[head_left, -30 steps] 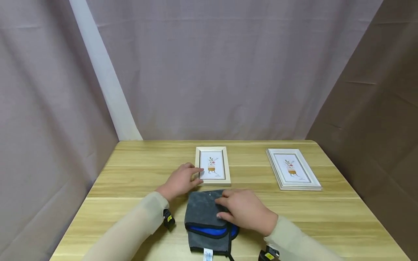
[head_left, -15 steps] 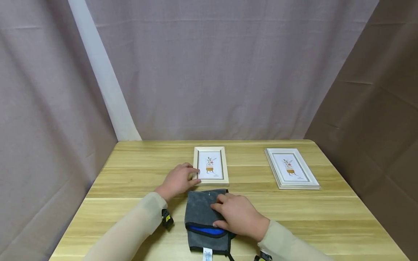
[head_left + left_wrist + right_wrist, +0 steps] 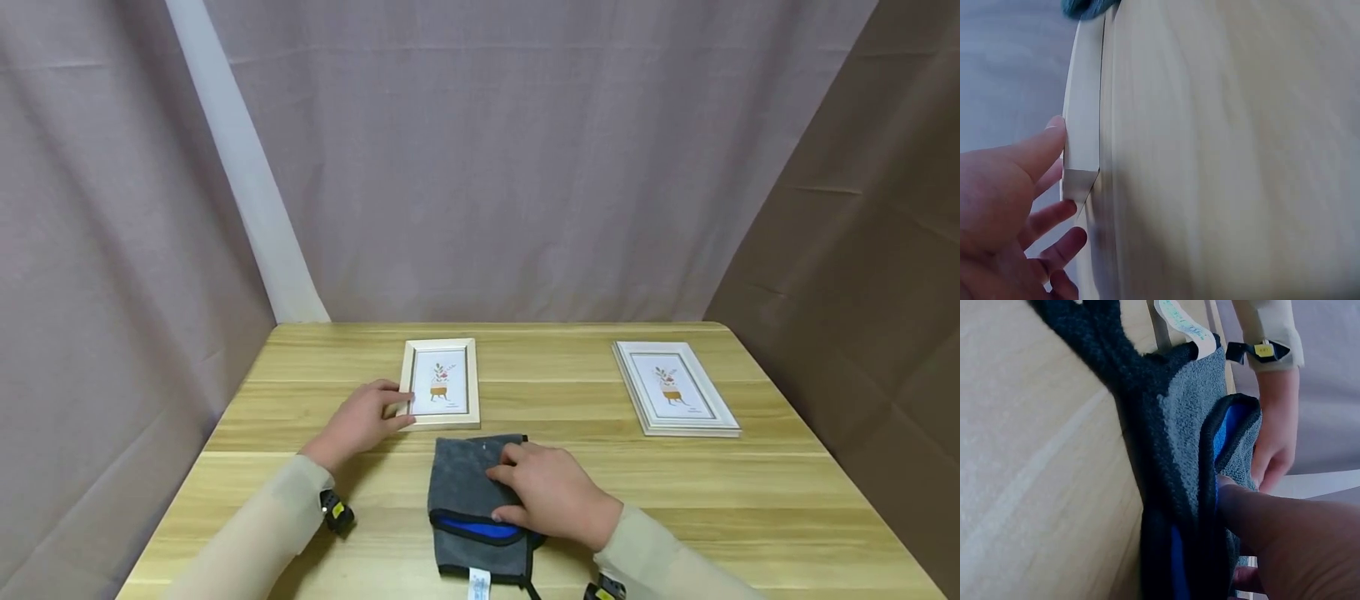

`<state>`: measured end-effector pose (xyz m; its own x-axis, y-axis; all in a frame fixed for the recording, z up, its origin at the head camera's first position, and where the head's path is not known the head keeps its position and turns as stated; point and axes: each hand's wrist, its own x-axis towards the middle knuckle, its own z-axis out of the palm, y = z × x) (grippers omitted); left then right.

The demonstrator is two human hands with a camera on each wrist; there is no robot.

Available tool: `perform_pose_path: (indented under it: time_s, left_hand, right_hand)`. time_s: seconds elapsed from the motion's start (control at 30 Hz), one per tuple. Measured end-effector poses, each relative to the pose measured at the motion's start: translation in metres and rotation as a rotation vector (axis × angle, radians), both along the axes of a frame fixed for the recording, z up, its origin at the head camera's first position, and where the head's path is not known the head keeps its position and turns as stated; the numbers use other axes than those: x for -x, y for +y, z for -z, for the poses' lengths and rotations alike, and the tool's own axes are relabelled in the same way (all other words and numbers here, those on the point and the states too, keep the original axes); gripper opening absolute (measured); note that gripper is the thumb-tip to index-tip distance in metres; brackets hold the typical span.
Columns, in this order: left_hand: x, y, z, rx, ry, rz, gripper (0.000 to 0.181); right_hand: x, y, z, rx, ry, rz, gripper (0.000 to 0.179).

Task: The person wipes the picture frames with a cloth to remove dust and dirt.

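A cream picture frame (image 3: pixel 471 383) with a plant print lies flat on the table. My left hand (image 3: pixel 361 423) holds its near left corner, index finger over the left border and thumb at the near corner. In the left wrist view, thumb and fingers meet the edge of the picture frame (image 3: pixel 1082 125). Nearer me is a folded grey cleaning cloth (image 3: pixel 463 483) with black edging, a blue inner side and a white tag. My right hand (image 3: pixel 558 496) holds its right side; in the right wrist view the thumb lies at the fold of the cloth (image 3: pixel 1191 419).
At the right, several white picture frames (image 3: pixel 672 390) lie stacked, the top one with a similar plant print. Grey curtains (image 3: pixel 480 167) hang behind the wooden table (image 3: pixel 750 533). A black strap band (image 3: pixel 337 512) sits by the left sleeve.
My left hand has slid the cream picture frame to the left along the table. My right hand has shifted slightly left on the cloth, its thumb now at the fold.
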<state>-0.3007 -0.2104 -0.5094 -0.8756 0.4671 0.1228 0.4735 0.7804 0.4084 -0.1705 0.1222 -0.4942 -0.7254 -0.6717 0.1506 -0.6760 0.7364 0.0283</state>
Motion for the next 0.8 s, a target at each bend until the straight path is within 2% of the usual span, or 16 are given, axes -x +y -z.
perform_pose_path:
  time_s: [0.17,0.5,0.67,0.8]
  left_hand:
    - [-0.006,-0.036,0.0,-0.039,-0.022,-0.022,0.049]
    - [-0.026,-0.094,-0.004,-0.039,0.014,-0.077,0.048]
    - [-0.029,-0.112,-0.007,-0.027,0.016,-0.089,0.047]
    - [-0.033,-0.113,-0.008,-0.02,0.048,-0.095,0.047]
  right_hand:
    - [0.002,0.001,0.0,0.006,0.0,-0.013,0.051]
    - [0.006,0.001,0.005,0.02,-0.006,-0.02,0.052]
    - [0.007,0.003,0.006,0.025,-0.01,-0.018,0.052]
    - [0.007,0.005,0.007,0.031,-0.015,-0.022,0.052]
